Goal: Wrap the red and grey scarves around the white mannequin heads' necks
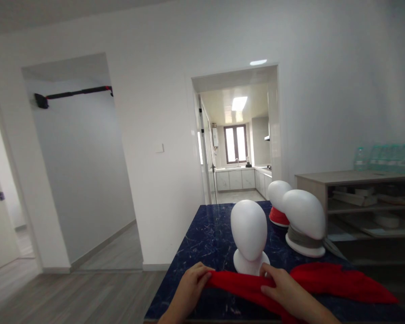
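Observation:
My left hand (193, 284) pinches one end of a red cloth (238, 281), which looks like a scarf. Farther along the same cloth, my right hand (279, 288) grips it between thumb and fingers. The stretch between the hands runs low in front of a white mannequin head (249, 231), covering the lower part of its base. From my right hand, some red fabric hangs down past the bottom of the view. More red fabric (340, 282) lies spread on the table to the right; whether it is the same piece I cannot tell.
Two more white mannequin heads stand on the dark blue marbled table (202, 238): one (305, 213) with grey fabric round its neck, another (279, 193) behind it with red fabric. A wooden shelf unit (357, 177) at the right carries water bottles (391, 157). A doorway opens onto a kitchen.

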`<state>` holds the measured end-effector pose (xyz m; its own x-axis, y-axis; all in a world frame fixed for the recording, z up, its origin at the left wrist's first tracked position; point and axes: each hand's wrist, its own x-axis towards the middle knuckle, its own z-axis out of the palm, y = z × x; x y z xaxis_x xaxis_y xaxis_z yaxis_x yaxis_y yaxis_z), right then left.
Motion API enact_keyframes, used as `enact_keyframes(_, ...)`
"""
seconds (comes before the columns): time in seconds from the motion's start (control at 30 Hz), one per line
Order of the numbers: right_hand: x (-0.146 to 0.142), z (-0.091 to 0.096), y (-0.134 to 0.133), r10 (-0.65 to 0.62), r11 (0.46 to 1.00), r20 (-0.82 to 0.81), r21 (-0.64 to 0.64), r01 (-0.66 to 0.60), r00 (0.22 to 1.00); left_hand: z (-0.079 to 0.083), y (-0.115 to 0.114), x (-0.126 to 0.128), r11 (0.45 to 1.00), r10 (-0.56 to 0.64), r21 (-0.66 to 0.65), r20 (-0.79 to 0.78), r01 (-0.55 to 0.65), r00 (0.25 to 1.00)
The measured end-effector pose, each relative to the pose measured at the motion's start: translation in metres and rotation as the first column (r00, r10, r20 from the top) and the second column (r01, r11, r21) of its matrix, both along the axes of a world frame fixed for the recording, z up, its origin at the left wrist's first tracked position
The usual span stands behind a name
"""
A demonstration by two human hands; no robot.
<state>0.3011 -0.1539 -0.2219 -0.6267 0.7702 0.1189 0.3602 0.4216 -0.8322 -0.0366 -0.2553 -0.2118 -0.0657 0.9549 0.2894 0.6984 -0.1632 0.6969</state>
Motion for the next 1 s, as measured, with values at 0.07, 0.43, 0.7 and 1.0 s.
enact_keyframes(0.07, -0.004, -0.008, -0.002, -0.101, 0.973, 0.093, 0.217, 0.079, 0.991, 0.001, 0.000, 0.000, 0.998, -0.068, -0.004, -0.064, 0.068, 0.996)
enact_keyframes(0.43, -0.014, -0.040, -0.016, -0.225, 0.922, 0.100, 0.342, 0.179, 0.969, -0.026, 0.003, -0.022, 0.957, 0.195, -0.124, -0.400, -0.264, 0.896)
enact_keyframes(0.7, -0.010, -0.043, -0.001, -0.256, 0.928, -0.101, 0.253, 0.274, 0.961, -0.012, 0.012, -0.038, 0.983, 0.167, -0.082, 0.069, -0.161, 0.984)
enact_keyframes(1.0, -0.009, -0.044, -0.001, -0.292, 0.935, -0.170, 0.158, 0.319, 0.941, -0.002, 0.016, -0.017, 0.981, 0.131, -0.191, 0.757, 0.026, 0.641)
